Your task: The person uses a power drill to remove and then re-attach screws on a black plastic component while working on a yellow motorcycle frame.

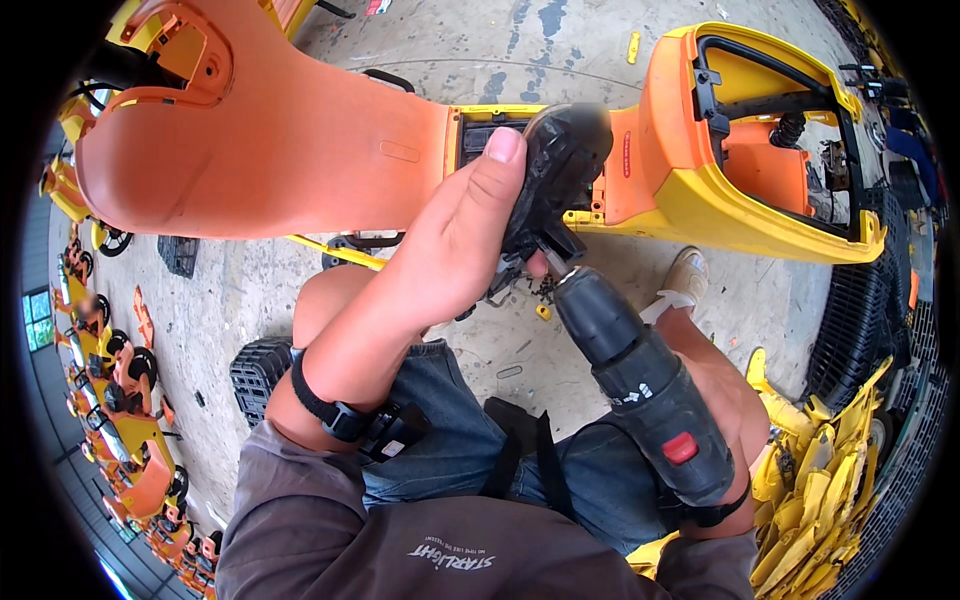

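Observation:
My left hand (460, 235) is closed on a black moulded plastic part (560, 170), held over an open bay of an orange and yellow scooter body (260, 160), with the thumb along the part's near side. My right hand (715, 390), largely hidden behind the tool, grips a black cordless drill (630, 360) with a red switch. The drill's bit points up at the lower edge of the black part, beside a fingertip of my left hand; whether it touches cannot be told.
Several orange and yellow scooters (130, 420) line the left side. A heap of yellow panels (815, 480) lies at lower right beside stacked black plastic pieces (840, 330). A black ridged piece (258, 380) lies by my left leg, and small loose bits dot the concrete floor (520, 360).

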Available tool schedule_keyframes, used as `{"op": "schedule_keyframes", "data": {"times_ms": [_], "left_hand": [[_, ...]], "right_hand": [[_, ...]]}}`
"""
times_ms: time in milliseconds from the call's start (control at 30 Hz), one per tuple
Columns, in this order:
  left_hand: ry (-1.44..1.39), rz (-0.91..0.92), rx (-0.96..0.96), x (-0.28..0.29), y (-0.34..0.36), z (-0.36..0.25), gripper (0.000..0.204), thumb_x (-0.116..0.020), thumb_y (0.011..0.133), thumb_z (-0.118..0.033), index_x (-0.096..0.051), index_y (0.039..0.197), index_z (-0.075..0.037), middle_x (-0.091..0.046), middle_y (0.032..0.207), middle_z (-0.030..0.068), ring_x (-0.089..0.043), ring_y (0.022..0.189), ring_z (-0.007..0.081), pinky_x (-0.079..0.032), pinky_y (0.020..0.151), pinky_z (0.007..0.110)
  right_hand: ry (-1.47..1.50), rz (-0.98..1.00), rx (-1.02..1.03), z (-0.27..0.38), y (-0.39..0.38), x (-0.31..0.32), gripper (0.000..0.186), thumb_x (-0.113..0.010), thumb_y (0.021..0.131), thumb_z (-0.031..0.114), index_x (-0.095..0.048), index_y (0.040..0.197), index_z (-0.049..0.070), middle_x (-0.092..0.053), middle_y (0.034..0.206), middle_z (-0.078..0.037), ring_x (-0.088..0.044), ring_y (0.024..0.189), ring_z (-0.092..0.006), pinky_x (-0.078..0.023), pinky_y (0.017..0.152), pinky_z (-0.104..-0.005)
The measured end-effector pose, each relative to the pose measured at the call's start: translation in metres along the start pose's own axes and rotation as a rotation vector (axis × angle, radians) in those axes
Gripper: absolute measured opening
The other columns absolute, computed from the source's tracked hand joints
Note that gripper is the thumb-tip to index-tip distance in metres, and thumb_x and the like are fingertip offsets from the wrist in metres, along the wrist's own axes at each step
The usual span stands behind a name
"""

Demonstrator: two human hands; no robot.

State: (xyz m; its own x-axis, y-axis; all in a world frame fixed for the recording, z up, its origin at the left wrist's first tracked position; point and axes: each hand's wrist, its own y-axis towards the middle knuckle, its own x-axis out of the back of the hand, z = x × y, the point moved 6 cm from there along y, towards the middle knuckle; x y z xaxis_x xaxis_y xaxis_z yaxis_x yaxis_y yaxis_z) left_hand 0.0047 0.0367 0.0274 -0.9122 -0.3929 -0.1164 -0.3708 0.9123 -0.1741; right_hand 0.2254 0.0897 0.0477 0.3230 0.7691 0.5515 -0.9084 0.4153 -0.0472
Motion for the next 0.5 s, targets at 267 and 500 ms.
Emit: {"op": "schedule_keyframes", "data": {"times_ms": [267, 500], "left_hand": [[-0.005, -0.027, 0.015, -0.003, 0.000, 0.001, 0.068, -0.022, 0.102, -0.054, -0.061, 0.108, 0.001, -0.064, 0.084, 0.0083, -0.061, 0.068, 0.0128, -0.051, 0.064, 0.025], [-0.019, -0.031, 0.014, -0.003, 0.001, 0.003, 0.067, -0.022, 0.102, -0.053, -0.061, 0.107, 0.001, -0.064, 0.081, 0.0084, -0.061, 0.062, 0.0133, -0.051, 0.058, 0.024]], "right_hand": [[0.003, -0.022, 0.027, -0.006, -0.004, 0.000, 0.047, -0.075, 0.071, 0.002, -0.063, 0.115, -0.006, -0.072, 0.091, -0.012, -0.072, 0.077, -0.0228, -0.055, 0.069, -0.0300], [-0.065, -0.032, 0.070, -0.001, 0.001, 0.001, 0.047, -0.074, 0.070, 0.003, -0.063, 0.116, -0.005, -0.072, 0.090, -0.013, -0.072, 0.075, -0.0234, -0.055, 0.067, -0.0289]]}}
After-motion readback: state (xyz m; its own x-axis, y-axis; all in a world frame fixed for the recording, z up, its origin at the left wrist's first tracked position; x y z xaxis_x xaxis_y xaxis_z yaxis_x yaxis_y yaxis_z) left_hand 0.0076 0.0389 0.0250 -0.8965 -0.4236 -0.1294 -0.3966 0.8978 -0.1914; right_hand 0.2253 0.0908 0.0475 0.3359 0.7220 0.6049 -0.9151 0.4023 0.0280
